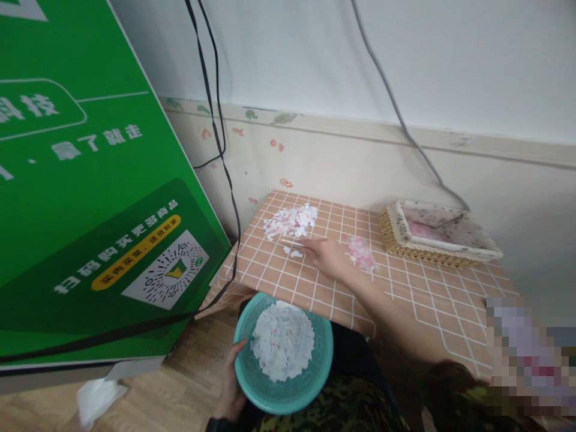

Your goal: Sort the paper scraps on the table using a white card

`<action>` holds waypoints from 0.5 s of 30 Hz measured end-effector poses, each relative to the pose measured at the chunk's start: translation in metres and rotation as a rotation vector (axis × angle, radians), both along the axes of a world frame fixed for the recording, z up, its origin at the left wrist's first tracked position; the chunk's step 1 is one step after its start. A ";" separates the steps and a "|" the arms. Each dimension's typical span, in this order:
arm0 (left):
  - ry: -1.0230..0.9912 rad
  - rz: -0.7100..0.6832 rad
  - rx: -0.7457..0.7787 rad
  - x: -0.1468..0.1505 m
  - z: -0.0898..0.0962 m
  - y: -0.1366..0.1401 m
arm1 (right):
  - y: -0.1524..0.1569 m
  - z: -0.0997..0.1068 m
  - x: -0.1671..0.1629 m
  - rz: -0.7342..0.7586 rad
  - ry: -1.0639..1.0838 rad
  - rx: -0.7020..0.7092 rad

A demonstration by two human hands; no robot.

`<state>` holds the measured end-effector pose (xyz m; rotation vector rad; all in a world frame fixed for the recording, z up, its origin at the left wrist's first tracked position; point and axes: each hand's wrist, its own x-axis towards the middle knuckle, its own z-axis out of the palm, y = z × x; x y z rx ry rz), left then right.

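My left hand (231, 384) grips the left rim of a round teal plastic basket (320, 384) at the table's front edge. White paper scraps (282, 341) are heaped inside it. Over the table, my right hand (324, 254) is closed on a thin, pale, flat-looking strip (292, 242); its exact kind is unclear. Just beyond the strip lies a pile of white and pinkish paper scraps (291, 221). A few loose scraps (293, 252) rest close to the fingers. Behind the right wrist is a small pink-and-white heap (360, 253).
A cloth-lined wicker basket (432, 255) with something pink inside stands against the wall. The table has a brown checked cover (279, 282). A tall green panel (90, 240) rises at left, with black cables (231, 186) hanging before it. A white bag (99, 399) lies on the floor.
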<state>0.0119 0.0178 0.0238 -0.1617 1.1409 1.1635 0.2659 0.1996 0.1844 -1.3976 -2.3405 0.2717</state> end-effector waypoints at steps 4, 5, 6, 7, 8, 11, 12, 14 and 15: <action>0.002 0.012 -0.009 -0.001 0.007 0.001 | -0.019 -0.008 -0.007 0.067 -0.028 -0.040; 0.007 0.016 -0.010 -0.002 0.009 0.001 | -0.026 -0.010 -0.007 0.083 -0.032 -0.046; 0.010 0.018 -0.011 -0.003 0.010 0.001 | -0.033 -0.012 -0.008 0.102 -0.032 -0.050; 0.010 0.019 -0.015 -0.004 0.011 0.001 | -0.041 -0.014 -0.007 0.122 -0.026 -0.054; 0.006 0.018 -0.019 -0.005 0.012 0.001 | -0.048 -0.014 -0.006 0.144 -0.014 -0.059; 0.014 0.016 -0.030 -0.007 0.015 0.001 | -0.064 -0.010 0.001 0.211 0.042 -0.082; 0.023 0.015 -0.032 -0.008 0.015 0.000 | -0.065 -0.007 0.006 0.218 0.062 -0.092; 0.026 0.008 -0.032 -0.009 0.017 0.000 | -0.058 0.000 0.018 0.176 0.094 -0.089; 0.019 0.003 -0.033 -0.010 0.018 -0.001 | -0.050 0.004 0.026 0.120 0.101 -0.071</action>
